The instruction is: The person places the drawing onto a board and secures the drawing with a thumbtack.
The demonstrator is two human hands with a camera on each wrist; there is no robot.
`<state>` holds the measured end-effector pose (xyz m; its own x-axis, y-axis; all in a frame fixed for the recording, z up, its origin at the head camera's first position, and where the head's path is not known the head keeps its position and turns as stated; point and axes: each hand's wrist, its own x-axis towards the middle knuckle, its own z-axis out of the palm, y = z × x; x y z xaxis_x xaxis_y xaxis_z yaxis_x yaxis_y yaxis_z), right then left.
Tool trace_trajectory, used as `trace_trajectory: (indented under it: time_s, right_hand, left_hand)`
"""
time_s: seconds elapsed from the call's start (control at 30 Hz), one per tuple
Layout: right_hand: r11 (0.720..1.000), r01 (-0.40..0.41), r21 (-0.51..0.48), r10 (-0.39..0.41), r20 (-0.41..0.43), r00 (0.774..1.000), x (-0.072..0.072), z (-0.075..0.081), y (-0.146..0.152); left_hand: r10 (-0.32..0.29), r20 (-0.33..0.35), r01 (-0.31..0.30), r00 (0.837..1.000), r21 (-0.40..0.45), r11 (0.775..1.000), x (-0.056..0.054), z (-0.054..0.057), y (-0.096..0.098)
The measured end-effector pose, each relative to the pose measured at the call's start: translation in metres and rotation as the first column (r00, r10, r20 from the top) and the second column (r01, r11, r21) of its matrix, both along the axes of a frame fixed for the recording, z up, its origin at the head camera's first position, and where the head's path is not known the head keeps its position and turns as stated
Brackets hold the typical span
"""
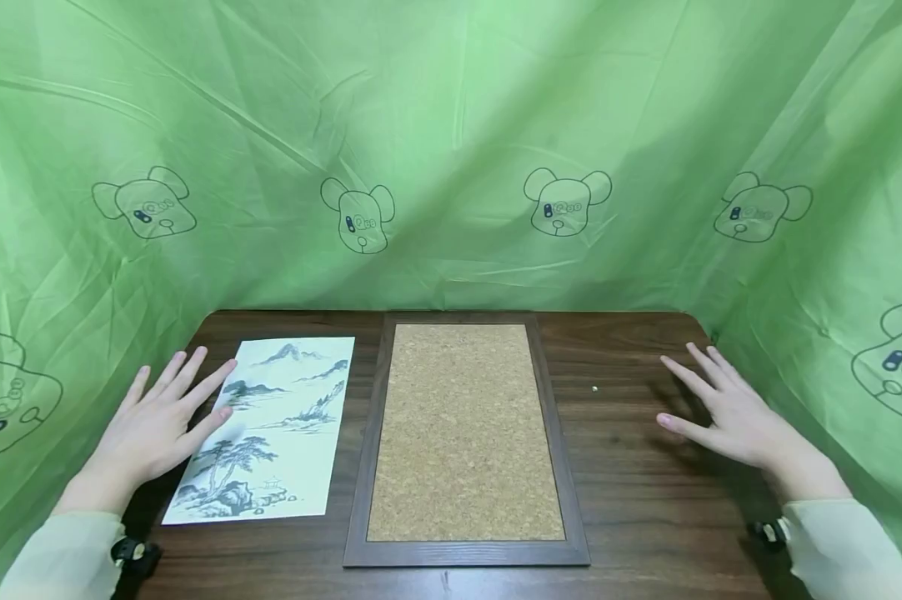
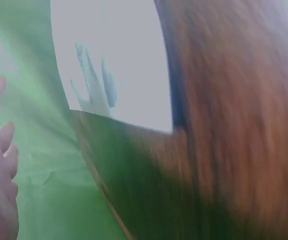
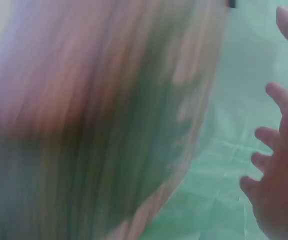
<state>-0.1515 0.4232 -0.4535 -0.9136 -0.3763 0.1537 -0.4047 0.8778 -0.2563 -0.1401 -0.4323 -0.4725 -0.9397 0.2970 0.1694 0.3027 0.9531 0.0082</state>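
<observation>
Landscape print (image 1: 274, 429) lies flat beside the cork board (image 1: 466, 433), probably best handled by its edges; left hand (image 1: 157, 423) and right hand (image 1: 736, 419) spread, holding nothing.

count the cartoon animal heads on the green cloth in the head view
6: one head at the left edge, four heads in a row across the back, another head at the right edge. Others may be hidden or outside the picture.

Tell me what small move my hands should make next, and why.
I'd probably pinch the near edge of the landscape print with your left hand: the print lies beside the bare cork board, and that hand is nearest it, fingers spread, holding nothing.
</observation>
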Motion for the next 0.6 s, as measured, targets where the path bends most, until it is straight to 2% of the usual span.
trace_trajectory:
  time_s: [0.2,0.33,0.47,0.6]
  right_hand:
    - [0.988,0.018,-0.152,-0.003,0.097,0.995,-0.004,0.003,-0.024]
    - [0.975,0.039,-0.219,-0.013,0.116,0.993,-0.008,0.002,-0.042]
    - [0.962,0.038,-0.269,-0.002,0.131,0.991,-0.015,0.001,-0.06]
    - [0.953,0.008,-0.302,0.036,0.138,0.99,-0.022,-0.001,-0.075]
  left_hand:
    - [0.06,0.039,-0.065,0.997,0.122,0.99,0.0,0.002,0.005]
    - [0.08,0.038,-0.086,0.996,0.21,0.974,-0.003,-0.001,0.006]
    - [0.083,0.012,-0.083,0.996,0.305,0.949,-0.008,-0.004,0.002]
    - [0.106,0.028,-0.108,0.994,0.414,0.904,-0.012,-0.003,-0.002]
